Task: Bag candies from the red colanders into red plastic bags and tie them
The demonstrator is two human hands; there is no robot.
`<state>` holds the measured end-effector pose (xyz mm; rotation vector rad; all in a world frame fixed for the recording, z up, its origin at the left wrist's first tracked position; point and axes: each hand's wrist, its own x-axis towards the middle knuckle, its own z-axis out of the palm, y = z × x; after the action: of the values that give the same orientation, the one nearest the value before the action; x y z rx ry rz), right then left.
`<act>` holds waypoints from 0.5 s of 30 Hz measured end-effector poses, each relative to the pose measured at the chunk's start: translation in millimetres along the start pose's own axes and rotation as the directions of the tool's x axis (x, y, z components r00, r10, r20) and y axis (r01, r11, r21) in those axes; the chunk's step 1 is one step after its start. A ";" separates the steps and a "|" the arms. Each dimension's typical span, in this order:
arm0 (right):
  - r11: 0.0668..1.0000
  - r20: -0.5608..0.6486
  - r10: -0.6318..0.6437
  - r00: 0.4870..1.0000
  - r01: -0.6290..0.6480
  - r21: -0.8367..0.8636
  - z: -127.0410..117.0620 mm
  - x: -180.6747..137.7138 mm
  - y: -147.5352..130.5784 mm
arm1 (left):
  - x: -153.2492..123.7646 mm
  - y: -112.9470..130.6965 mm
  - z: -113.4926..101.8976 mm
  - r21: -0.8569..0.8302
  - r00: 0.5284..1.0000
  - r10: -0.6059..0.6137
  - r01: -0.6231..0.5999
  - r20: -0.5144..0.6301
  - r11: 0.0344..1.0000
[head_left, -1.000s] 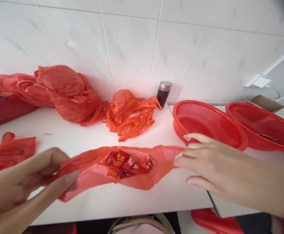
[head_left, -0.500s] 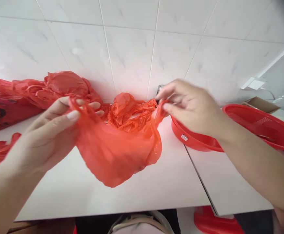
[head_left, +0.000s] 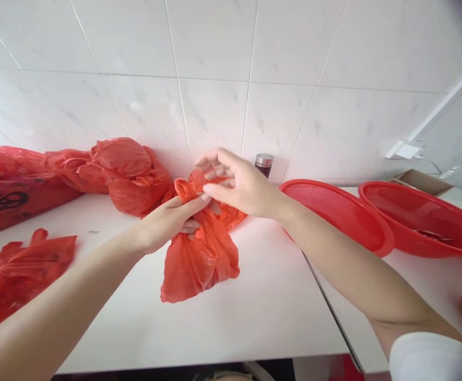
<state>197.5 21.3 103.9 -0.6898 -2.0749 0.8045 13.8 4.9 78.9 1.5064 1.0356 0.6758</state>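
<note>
A red plastic bag (head_left: 201,264) hangs over the white table, its gathered top and looped handles held in my left hand (head_left: 171,219). The left thumb presses on the plastic, with the other fingers behind it. My right hand (head_left: 241,182) is just above and to the right of the left thumb, its thumb tip close to or touching it. Its fingers are loosely curled and apart from its thumb, with no plastic visibly gripped. More crumpled red plastic bags (head_left: 236,216) lie behind, partly hidden by both hands.
Filled red bags (head_left: 131,174) line the tiled wall at the left. Another red bag (head_left: 20,275) lies at the near left. A dark flask with a silver lid (head_left: 264,163) stands by the wall. Two red baskets (head_left: 334,211) (head_left: 421,211) and a cardboard box (head_left: 423,182) are at the right.
The bag was stretched between both hands. Now my hands have come together, the bag's top is bunched in my left hand, and the right has left its side. The view has tilted up.
</note>
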 end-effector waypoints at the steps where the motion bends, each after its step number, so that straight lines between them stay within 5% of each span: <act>1: 0.998 0.044 0.053 0.998 -0.054 0.017 -1.1 -3.2 9.2 | 0.6 -2.8 -2.1 -0.022 1.000 -0.010 0.010 0.001 1.000; 4: 0.981 0.114 0.161 0.980 -0.172 0.088 -0.1 -19.2 21.0 | 2.1 -9.6 -7.4 -0.064 0.999 -0.006 0.009 0.051 0.998; 7: 0.988 0.032 0.109 0.994 -0.112 0.110 7.6 -39.9 4.0 | 1.8 -9.6 -11.1 -0.038 0.990 0.079 -0.075 0.114 0.996; 11: 0.998 -0.014 0.020 1.000 -0.019 0.067 18.0 -53.4 -9.8 | -1.6 -2.5 -13.6 0.246 0.973 0.131 -0.177 0.192 0.953; 13: 0.995 -0.154 0.059 0.986 -0.046 0.088 22.3 -49.9 6.9 | -0.6 -2.5 -11.7 0.413 0.981 0.123 -0.175 0.148 0.894; 15: 0.973 -0.171 0.159 0.972 -0.124 0.196 27.7 -43.1 34.3 | 3.6 -7.6 -7.2 0.554 0.982 0.171 -0.186 0.079 0.811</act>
<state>204.8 5.2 44.8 -0.7857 -1.7740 0.9619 7.3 11.3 72.6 2.1427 1.1405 0.4946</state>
